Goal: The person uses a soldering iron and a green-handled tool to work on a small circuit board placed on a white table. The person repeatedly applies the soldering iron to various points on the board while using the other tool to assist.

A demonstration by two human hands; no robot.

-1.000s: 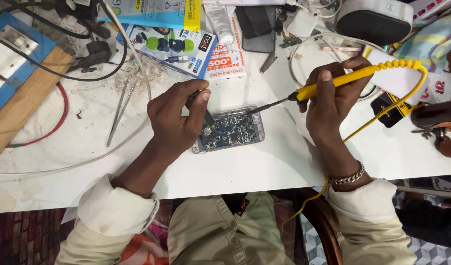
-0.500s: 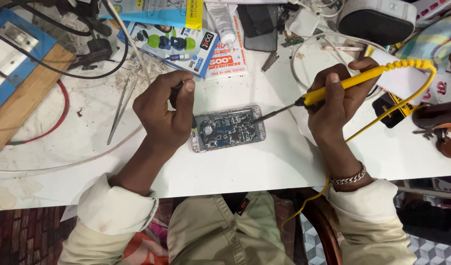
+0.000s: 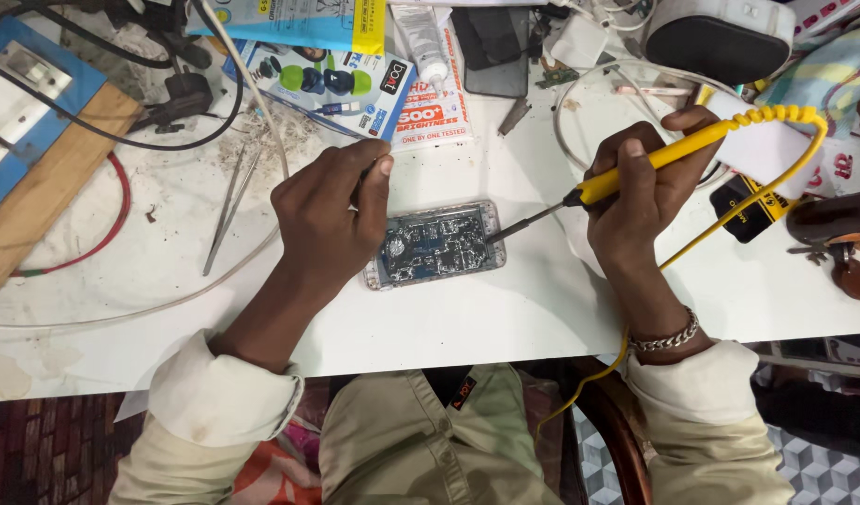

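Tweezers on the white table — red wire, wooden board, printed boxes behind

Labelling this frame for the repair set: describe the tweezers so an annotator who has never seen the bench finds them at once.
Start at the white worktable and find the left hand beside the opened phone. Just left of that hand, the tweezers lie flat and untouched, running diagonally. They are the only thin, straight, bare-metal pair of prongs there; the neighbours are curved cables, white and red.
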